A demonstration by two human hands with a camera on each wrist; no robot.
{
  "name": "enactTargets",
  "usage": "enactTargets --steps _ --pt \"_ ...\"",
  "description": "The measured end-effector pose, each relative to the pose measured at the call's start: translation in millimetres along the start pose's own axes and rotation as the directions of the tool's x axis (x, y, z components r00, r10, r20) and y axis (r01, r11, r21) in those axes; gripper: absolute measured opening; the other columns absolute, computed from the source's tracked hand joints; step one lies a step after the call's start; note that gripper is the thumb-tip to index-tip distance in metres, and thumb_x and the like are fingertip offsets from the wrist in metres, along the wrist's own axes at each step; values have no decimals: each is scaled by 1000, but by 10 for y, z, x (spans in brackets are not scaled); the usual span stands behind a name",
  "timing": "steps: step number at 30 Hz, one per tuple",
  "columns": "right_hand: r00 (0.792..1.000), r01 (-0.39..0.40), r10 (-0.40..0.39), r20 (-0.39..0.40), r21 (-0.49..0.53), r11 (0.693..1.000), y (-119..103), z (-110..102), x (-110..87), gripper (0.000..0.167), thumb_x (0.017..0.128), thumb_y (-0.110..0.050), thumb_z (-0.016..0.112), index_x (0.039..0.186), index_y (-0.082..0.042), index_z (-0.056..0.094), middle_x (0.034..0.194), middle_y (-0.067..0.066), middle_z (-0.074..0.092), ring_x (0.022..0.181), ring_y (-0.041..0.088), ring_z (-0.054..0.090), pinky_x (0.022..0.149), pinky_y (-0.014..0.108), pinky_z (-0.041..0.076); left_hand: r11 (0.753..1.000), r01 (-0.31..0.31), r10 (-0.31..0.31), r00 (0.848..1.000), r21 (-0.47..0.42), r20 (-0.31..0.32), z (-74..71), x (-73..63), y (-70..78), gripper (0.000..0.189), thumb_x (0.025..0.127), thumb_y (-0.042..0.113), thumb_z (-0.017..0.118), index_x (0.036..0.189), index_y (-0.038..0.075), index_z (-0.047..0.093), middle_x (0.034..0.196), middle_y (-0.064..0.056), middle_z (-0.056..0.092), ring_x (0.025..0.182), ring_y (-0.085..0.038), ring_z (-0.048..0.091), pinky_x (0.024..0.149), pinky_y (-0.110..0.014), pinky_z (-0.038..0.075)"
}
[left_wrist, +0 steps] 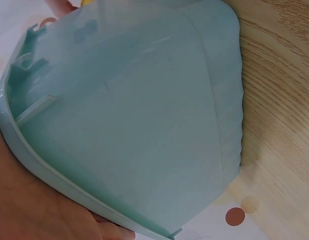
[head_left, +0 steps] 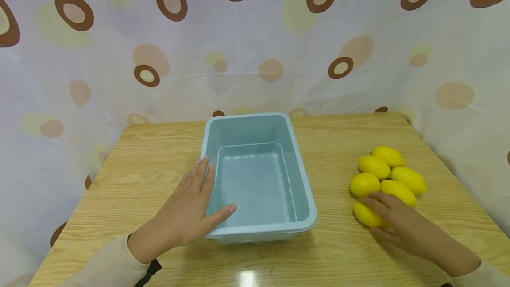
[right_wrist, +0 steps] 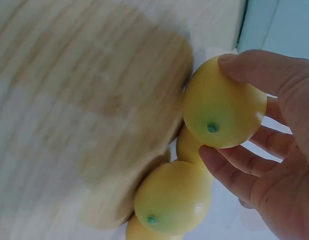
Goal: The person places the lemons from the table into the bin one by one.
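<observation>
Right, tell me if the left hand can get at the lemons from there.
Probably not without moving across: the left hand is at the left side of the basin, which stands between it and the lemons; the right hand holds one.

The head view is bright and evenly lit, with a white glare spot on the near part of the wooden tabletop and small glints inside the pale blue plastic basin. The left wrist view is dimmer and soft; the right looks hazy, with broad shadows beside the lemons and smeared wood grain.
</observation>
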State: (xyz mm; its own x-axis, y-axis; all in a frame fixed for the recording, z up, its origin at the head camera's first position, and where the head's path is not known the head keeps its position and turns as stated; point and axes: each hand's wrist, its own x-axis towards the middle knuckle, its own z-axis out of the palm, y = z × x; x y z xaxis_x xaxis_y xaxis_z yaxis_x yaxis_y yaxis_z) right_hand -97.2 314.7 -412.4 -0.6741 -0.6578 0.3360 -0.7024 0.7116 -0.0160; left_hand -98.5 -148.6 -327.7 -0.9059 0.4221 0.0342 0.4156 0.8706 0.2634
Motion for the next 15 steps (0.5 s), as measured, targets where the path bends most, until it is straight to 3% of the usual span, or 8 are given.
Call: enactTargets --steps 3,5,8,13,15 --pt "999 21 -21 -30 0 1000 18 -28 25 66 76 -41 79 124 -1 57 117 12 58 94 19 58 72 34 53 1000 -1 1 1000 3 2 3 6 5 97 92 69 36 151 -4 12 159 -19 -2 147 -34 -1 116 -55 12" --pt "998 37 -37 -59 -6 999 31 -61 63 64 89 -55 58 122 -1 58 115 10 58 91 18 58 71 31 52 1000 -1 1 1000 4 1 4 8 8 97 92 69 36 151 -4 12 159 -19 -2 147 -34 0 116 -55 12" --pt "993 60 -61 -104 -10 998 47 -136 157 68 95 -57 27 121 -2 58 112 11 58 88 19 59 70 29 50 1000 -2 2 1000 5 -5 8 9 9 98 92 68 37 151 -5 11 159 -20 -1 147 -34 0 116 -55 13" --pt "993 52 -51 -104 3 999 59 -349 386 68 94 -57 27 125 -3 56 115 13 58 91 23 60 69 36 53 1000 1 -1 1000 6 -6 15 12 4 98 92 69 37 151 -5 8 159 -20 0 147 -34 1 115 -55 13" --pt "996 36 -35 -84 19 999 60 -460 492 63 93 -56 43 126 -4 55 117 12 57 94 24 60 70 41 54 1000 2 -2 1000 7 -1 17 14 2 98 92 69 36 151 -4 8 159 -20 0 147 -34 1 115 -55 13"
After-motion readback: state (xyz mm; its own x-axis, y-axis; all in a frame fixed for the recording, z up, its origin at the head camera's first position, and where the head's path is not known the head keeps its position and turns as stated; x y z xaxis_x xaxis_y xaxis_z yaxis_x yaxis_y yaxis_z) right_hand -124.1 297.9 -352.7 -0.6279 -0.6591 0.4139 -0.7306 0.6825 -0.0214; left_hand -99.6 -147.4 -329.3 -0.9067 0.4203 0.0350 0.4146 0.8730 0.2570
